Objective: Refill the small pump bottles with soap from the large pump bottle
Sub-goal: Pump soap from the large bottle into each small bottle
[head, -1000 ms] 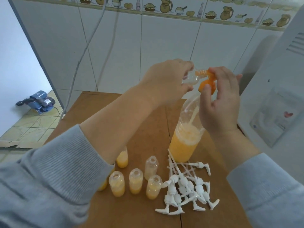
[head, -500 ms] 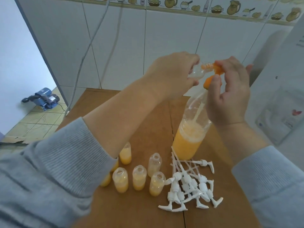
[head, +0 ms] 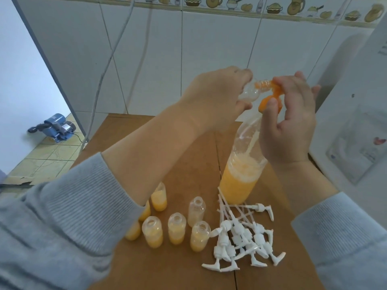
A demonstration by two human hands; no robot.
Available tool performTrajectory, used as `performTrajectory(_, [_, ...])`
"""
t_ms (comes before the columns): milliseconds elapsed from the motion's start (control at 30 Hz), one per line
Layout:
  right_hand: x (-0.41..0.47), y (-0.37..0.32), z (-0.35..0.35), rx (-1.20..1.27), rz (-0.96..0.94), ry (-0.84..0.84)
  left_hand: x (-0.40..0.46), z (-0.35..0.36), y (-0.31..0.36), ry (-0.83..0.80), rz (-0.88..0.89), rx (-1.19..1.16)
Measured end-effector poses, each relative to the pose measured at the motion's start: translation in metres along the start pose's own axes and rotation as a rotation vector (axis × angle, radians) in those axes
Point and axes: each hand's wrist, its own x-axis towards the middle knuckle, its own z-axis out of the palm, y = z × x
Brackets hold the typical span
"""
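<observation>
Small pump bottle [head: 252,92]: clear, capless, held above the table, lying nearly on its side. Long axis runs left to right with a slight upward tilt; its threaded neck points right, meeting the orange nozzle. No label or writing can be read on it.

Left hand [head: 217,97]: fingers and thumb curled round the small bottle's body, gripping it.

Large pump bottle [head: 243,170]: clear plastic, standing on the brown table [head: 167,268], leaning a little so its top tilts right and away. Lower part filled with orange soap, foam on top; a pale dip tube shows inside the upper, unfilled part. No label visible. Its orange pump head [head: 270,100] sits at the top, spout pointing left into the small bottle's mouth.

Right hand [head: 291,120]: wrapped about the pump head, thumb on the front of the orange part, fingers curled over the top.

On the table, near the large bottle's base: a cluster of open small bottles [head: 177,228], most partly filled with orange soap, one [head: 196,210] looking nearly unfilled. Just right of them, a heap of white pump caps [head: 243,239] with long tubes.

Grey sleeves on both arms. Tiled wall [head: 209,59] behind with a jug-patterned border; writing on the white appliance [head: 356,122] at right is too blurred to read.
</observation>
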Motion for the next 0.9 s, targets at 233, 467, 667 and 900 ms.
performTrajectory(233, [0.002, 0.003, 0.005, 0.036, -0.002, 0.092, -0.002, 0.006, 0.004, 0.064, -0.001, -0.008])
performTrajectory(467, [-0.004, 0.005, 0.006, 0.055, -0.009, 0.034, -0.005, 0.008, 0.002, 0.063, -0.002, -0.013])
performTrajectory(667, [0.0, 0.005, 0.007, 0.082, -0.013, 0.104, -0.003, 0.005, 0.006, 0.129, 0.028, 0.01])
performTrajectory(900, [-0.008, 0.009, 0.01, 0.062, -0.003, 0.055, -0.005, 0.012, 0.004, 0.039, -0.012, -0.024])
